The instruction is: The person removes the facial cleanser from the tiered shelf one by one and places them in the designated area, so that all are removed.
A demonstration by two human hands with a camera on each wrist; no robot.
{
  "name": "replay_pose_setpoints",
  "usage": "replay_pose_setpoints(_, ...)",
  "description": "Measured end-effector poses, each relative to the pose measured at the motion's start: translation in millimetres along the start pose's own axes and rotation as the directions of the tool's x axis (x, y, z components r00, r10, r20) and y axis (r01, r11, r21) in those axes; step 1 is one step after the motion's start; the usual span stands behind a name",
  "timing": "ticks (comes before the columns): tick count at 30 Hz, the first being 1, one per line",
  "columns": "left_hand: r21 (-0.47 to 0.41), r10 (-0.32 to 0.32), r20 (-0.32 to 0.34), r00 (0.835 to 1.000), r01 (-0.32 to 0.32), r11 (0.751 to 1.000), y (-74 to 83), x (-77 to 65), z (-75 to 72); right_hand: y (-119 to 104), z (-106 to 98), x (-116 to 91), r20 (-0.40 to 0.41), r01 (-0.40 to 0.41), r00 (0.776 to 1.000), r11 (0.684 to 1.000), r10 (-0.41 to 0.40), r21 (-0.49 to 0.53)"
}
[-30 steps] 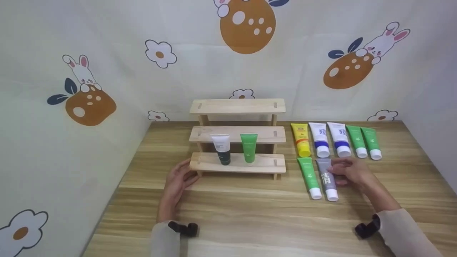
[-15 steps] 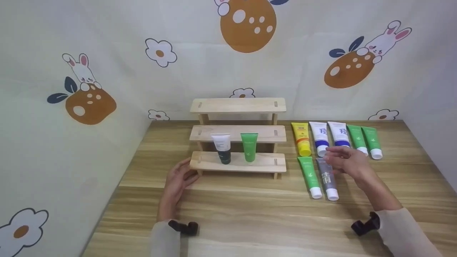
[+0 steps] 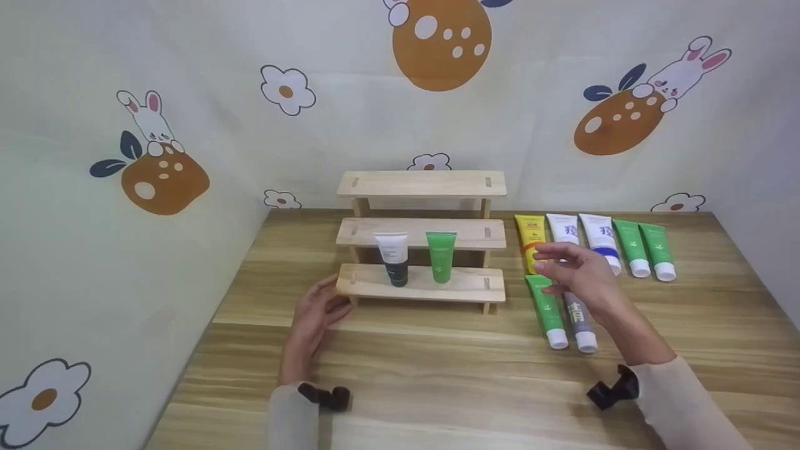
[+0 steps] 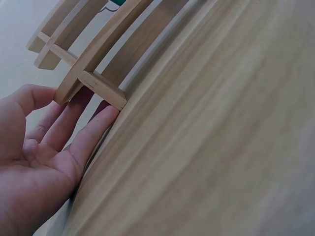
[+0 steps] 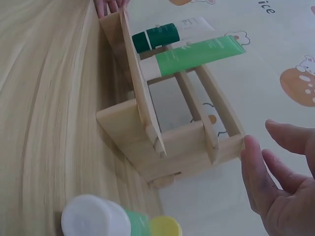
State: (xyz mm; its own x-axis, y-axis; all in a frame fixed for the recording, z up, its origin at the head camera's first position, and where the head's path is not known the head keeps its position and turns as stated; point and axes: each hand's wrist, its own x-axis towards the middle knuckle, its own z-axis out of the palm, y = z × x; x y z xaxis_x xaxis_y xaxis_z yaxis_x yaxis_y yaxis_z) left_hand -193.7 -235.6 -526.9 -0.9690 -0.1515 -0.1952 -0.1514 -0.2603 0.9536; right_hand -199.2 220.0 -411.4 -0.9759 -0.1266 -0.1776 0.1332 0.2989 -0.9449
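A three-step wooden display rack [image 3: 422, 234] stands at the back of the table. My left hand [image 3: 312, 312] holds the left end of its lowest step; in the left wrist view the thumb [image 4: 37, 96] lies at the step's corner, with fingers beneath. A white-and-dark-green squeeze tube [image 3: 394, 259] and a green tube [image 3: 442, 256] stand on that step, caps down. My right hand [image 3: 581, 275] hovers over the lying tubes, fingers spread and holding nothing. Beneath it are a grey tube [image 3: 579, 315] and a green one [image 3: 545, 306], partly hidden.
Right of the rack lie a yellow tube [image 3: 531, 232], two white-and-blue tubes, the right one [image 3: 599, 231] partly covered, and two more green tubes, one [image 3: 656, 247] outermost. A printed cloth [image 3: 350, 119] hangs behind the wooden table [image 3: 437, 369].
My right hand has left the grey tube, risen and moved left over the tubes. The grey tube still lies on the table. My left hand stays at the rack.
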Motion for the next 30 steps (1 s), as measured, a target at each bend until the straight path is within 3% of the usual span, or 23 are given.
replay_pose_setpoints(30, 0.015, 0.003, 0.010, 1.000, -0.003, 1.000, 0.3, -0.3, -1.5, -17, 80, 22, 0.054, 0.069, 0.995, 0.985, -0.079, 0.159)
